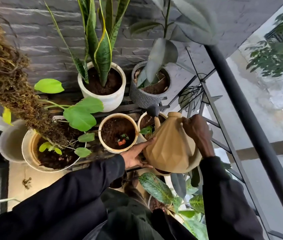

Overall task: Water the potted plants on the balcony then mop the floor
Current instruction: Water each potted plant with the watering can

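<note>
Far left of the left hand, a shaggy moss pole (7, 75) runs out of the top-left corner with its upper end cut off. It covers part of the large cream pot (26, 153) it leans out of. Behind that pot, only the left half of an empty whitish pot (11, 141) shows.

Six pots can be counted:
- the two already named
- a white pot (109, 101) with a snake plant, beyond the hands
- a grey ribbed pot (142, 99) with a dark-leaved plant, also beyond the hands
- a small cream pot (116, 150) of soil with a tiny seedling, just beyond the left hand's fingertips
- a sixth pot (141, 122), largely hidden behind the can

A pale rim under the can is possibly a seventh pot.

The left hand (135, 156) lies flat, fingers straight and together, pressed against the lower left side of the single watering can (170, 146). The can is tan and faceted, held between the two hands and tilted forward, with its grey rose (154, 110) over the half-hidden pot. Whether water is flowing cannot be made out.

The right hand (196, 134) has its fingers curled round the handle at the can's top, knuckles up, and hides the handle. Both arms reach in from the bottom edge in black sleeves (78, 196).

Below the right hand, speckled dieffenbachia leaves (154, 186) are partly covered by the sleeve. To its right a dark railing (246, 118) slants across, cut off at the frame's edge
</note>
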### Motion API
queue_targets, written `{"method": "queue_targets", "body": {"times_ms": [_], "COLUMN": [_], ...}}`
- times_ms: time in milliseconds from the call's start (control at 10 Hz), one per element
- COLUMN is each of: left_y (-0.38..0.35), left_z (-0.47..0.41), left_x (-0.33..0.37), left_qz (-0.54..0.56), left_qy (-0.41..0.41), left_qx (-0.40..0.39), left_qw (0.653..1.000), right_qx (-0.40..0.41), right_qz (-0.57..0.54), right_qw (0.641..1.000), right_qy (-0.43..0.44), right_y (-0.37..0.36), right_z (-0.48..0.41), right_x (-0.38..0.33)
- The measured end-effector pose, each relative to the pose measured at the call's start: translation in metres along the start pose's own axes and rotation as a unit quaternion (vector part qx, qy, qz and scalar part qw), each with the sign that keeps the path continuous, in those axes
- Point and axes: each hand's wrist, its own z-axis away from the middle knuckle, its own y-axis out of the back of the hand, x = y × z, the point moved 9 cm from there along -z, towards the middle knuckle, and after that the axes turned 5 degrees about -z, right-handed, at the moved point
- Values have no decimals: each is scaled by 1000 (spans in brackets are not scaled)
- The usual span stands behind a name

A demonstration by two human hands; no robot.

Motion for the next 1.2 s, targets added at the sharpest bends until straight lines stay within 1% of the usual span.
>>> {"method": "queue_targets", "body": {"times_ms": [100,200,300,500,700,1000,1100,1200], "left_y": [-9,-18,-27,-42,-51,-55,-56,-56], "left_z": [-1,-5,-6,-10,-13,-18,-18,-19], "left_x": [2,6,9,11,12,10,11,12], "left_qz": [2,5,11,18,20,31,25,2], "left_qy": [-2,-5,-15,-19,-24,-28,-41,-64], "left_qx": [10,20,23,38,50,49,51,62], "left_qw": [1000,1000,1000,999,998,998,998,996], "right_qx": [-10,-12,-23,-2,-5,-2,6,14], "right_qz": [-16,-42,-18,-28,-26,-73,-101,-137], "right_qw": [1000,999,999,999,999,996,995,990], "right_qy": [-1,20,16,17,27,43,25,-12], "right_y": [4,10,9,7,10,8,9,9], "right_z": [-15,-24,-36,-70,-78,-75,-68,-61], "right_x": [10,13,24,51,62,78,92,110]}}
